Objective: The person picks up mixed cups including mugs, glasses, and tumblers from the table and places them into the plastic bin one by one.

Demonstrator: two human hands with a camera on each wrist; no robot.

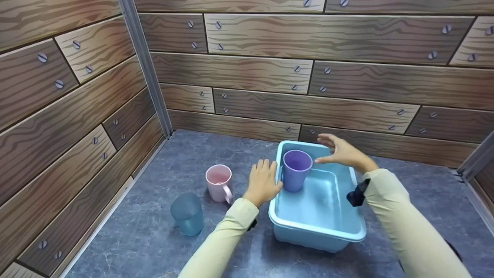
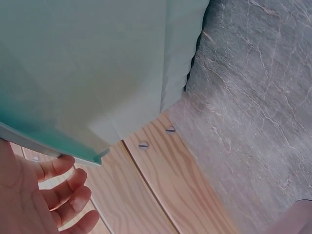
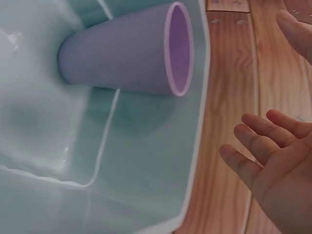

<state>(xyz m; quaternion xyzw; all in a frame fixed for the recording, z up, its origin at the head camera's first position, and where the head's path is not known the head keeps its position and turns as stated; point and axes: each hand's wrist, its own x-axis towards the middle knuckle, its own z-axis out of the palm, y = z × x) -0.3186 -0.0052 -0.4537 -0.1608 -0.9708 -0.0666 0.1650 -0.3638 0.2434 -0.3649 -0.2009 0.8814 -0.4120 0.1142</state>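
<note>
A purple cup stands upright inside a light blue plastic basin, toward its far left corner. My left hand holds the basin's left rim, its thumb over the edge; in the left wrist view the fingers lie loosely bent outside, the forefinger against the rim. My right hand is spread over the far right part of the basin, thumb tip close to the cup's rim. In the right wrist view there is a gap between that hand and the cup.
Left of the basin, a pink mug stands upright with its handle toward the front right. A translucent blue mug stands nearer on the grey marbled surface. Wood-patterned walls enclose the back and left.
</note>
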